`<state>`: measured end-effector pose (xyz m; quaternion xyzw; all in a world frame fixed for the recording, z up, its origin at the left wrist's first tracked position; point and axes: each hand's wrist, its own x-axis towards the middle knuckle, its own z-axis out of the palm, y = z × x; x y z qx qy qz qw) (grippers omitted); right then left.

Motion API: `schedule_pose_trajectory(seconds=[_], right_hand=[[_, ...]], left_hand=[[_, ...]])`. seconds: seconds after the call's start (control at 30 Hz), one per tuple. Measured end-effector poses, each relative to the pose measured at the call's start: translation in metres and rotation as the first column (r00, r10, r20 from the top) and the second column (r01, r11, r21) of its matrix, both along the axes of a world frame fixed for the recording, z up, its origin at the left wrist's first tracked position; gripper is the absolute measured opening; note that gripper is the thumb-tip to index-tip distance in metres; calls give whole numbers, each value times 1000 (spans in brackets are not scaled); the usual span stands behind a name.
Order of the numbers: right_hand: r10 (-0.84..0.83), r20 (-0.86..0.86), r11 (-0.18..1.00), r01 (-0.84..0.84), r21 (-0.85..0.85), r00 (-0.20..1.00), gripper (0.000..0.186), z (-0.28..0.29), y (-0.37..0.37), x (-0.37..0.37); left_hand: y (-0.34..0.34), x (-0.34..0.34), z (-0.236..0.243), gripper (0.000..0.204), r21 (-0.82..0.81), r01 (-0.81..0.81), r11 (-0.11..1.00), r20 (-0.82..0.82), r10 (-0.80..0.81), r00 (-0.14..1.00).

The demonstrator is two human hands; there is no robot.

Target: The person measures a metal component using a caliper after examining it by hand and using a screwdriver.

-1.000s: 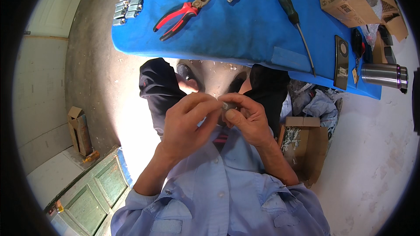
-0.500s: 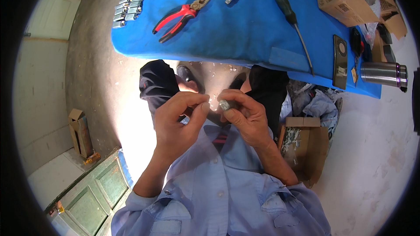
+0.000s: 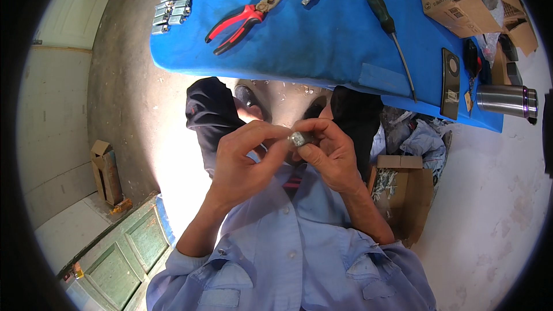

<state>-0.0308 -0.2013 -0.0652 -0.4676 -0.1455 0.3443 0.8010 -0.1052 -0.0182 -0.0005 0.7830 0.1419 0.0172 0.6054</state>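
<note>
- A seated person pinches a small metal part (image 3: 298, 138) between both hands, below the near edge of the blue table (image 3: 322, 40); the left hand (image 3: 245, 158) closes its fingertips on one side, the right hand (image 3: 328, 152) clamps the other.
- The risk: held only by fingertips over the lap, the part could slip and drop to the floor.
- An open cardboard box (image 3: 403, 196) beside the right knee holds pale loose pieces; another box (image 3: 455, 0) sits at the table's far right corner, contents unclear.
</note>
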Motion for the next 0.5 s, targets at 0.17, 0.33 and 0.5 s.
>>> schedule_pose_trajectory(seconds=[0.17, 0.33, 0.5], right_hand=[[39, 59, 997, -35, -70, 997, 37, 5, -1, -1], [45, 88, 989, -32, -145, 995, 35, 3, -1, -4], [37, 162, 980, -4, -196, 986, 33, 4, 0, -3]], left_hand=[[2, 1, -4, 19, 8, -42, 999, 80, 41, 996], [5, 0, -9, 21, 68, 13, 998, 92, -19, 996], [4, 1, -6, 12, 209, 31, 977, 108, -55, 993]])
